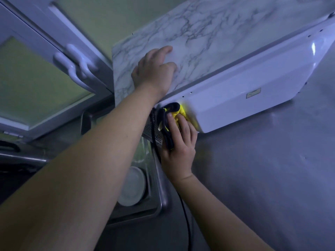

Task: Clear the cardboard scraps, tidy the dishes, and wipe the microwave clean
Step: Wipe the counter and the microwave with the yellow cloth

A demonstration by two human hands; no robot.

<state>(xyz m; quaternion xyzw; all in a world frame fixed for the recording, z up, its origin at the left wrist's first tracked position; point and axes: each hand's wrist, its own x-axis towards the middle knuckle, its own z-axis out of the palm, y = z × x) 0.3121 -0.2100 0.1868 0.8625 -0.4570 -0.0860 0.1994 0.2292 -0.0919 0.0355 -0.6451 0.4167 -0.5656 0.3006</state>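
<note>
A plate (133,185) is seen in the sink (163,198) at the counter's left edge. The left hand (154,73) is laid flat, fingers spread, on the marble top of the microwave (253,98), near its back corner. A yellow cloth (178,113) is pressed against the white side by the right hand (178,144), fingers curled around it. The black cord (183,205) hangs just beside the cloth. It could be snagged and pulled, or the microwave could be pushed along the counter (272,178).
</note>
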